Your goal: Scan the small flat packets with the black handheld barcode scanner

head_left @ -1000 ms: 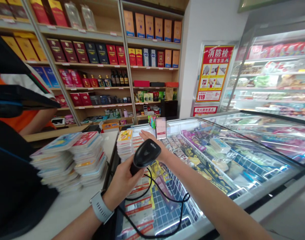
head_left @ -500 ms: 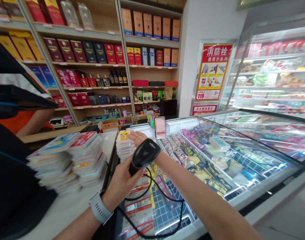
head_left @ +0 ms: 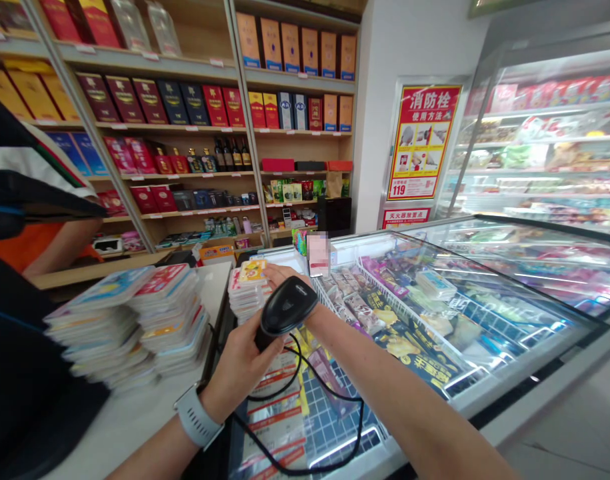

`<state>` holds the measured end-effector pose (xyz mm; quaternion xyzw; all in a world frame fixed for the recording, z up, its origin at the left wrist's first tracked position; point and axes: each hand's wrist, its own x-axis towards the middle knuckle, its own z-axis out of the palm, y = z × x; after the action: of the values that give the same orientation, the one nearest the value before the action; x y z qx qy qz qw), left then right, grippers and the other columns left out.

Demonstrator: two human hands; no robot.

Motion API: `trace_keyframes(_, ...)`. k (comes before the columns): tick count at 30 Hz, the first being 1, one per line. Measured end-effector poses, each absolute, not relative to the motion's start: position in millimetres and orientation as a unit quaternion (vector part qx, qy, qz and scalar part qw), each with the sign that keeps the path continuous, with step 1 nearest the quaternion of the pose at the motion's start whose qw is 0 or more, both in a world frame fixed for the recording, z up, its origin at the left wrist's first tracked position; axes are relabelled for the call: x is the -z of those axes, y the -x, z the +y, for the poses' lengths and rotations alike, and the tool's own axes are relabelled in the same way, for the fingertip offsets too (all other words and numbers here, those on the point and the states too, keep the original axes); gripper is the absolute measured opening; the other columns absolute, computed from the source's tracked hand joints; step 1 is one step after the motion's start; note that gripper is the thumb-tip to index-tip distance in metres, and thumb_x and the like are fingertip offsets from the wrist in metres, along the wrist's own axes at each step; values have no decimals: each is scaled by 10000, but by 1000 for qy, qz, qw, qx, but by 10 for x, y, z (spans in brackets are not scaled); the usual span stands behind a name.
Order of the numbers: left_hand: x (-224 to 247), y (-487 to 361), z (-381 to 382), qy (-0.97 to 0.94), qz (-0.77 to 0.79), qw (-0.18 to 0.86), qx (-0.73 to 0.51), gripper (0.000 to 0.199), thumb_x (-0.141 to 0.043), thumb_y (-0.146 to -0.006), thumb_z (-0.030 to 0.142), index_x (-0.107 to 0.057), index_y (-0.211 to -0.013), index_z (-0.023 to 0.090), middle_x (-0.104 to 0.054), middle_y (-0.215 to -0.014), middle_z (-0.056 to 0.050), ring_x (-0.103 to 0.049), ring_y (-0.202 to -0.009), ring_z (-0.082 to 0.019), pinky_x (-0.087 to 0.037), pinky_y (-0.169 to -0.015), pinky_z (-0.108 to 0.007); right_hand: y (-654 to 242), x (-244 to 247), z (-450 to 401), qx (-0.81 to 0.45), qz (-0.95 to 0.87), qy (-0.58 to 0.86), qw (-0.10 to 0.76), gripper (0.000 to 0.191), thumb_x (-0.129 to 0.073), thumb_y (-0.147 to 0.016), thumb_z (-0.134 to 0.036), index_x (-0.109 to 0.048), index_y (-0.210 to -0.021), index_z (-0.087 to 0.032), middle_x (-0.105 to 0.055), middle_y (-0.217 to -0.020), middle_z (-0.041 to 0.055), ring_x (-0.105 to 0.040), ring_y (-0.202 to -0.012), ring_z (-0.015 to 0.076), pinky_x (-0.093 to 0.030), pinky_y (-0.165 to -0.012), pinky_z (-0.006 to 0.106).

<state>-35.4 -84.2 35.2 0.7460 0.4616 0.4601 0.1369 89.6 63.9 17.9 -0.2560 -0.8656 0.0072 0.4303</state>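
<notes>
The left hand (head_left: 245, 357) is wrapped around the handle of the black scanner (head_left: 289, 307), its head raised over the left end of the freezer (head_left: 485, 397). The handle grip probably serves to keep the head free of the fingers. The cable (head_left: 361, 427) lies slack in loops across the glass, which seems to leave the scanner room to turn.

The right hand (head_left: 282, 273) reaches past the far side of the scanner to the small stack (head_left: 247, 290) of packs at the freezer's far left. Its fingers meet the right edge of the yellow top pack; the scanner hides part of the hand, so whether it grips or merely rests there I cannot tell.

Two taller stacks, one left (head_left: 102, 320) and one right (head_left: 172, 313), stand side by side on the counter (head_left: 135, 433), probably piled flat to save room. Just right of the small stack, a phone (head_left: 319, 267) stands upright, apparently propped so its screen faces this side.
</notes>
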Motion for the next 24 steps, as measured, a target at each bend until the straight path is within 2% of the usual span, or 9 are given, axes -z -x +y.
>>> trace_keyframes(10,-310,376,-825,-743,464,151,-458,351,-609,-851,332,-609,-1162,169,-713,-1042,-50,-658,-952,-218,-513,-865,-316,-1120,-232,512,-44,-829,276,485,381,-429,-941,-289,-591,-1268,-180,-618,-1302,57,-548,-1233,195,-399,-1122,365)
trace_keyframes(15,-316,372,-821,-741,468,148,-458,366,-613,-843,338,-612,-1165,165,-711,-1056,-61,-656,-966,-233,-511,-878,-332,-1222,-217,447,-8,-827,325,458,334,-471,-925,-250,-615,-1221,-189,-643,-1247,72,-569,-1190,215,-441,-1074,367)
trace_keyframes(20,-312,372,-826,-745,458,154,-460,311,-619,-842,336,-629,-1107,172,-714,-1022,-40,-656,-938,-215,-515,-856,-303,-1383,-179,406,42,-822,368,433,270,-486,-928,-213,-614,-1165,-193,-667,-1160,76,-609,-1081,220,-511,-944,352)
trace_keyframes(24,-308,371,-818,-742,458,162,-462,345,-620,-837,336,-623,-1135,163,-717,-1040,-52,-660,-953,-224,-524,-850,-304,-1539,-181,348,89,-814,424,388,244,-516,-916,-189,-636,-1126,-222,-674,-1048,79,-618,-987,215,-512,-842,314)
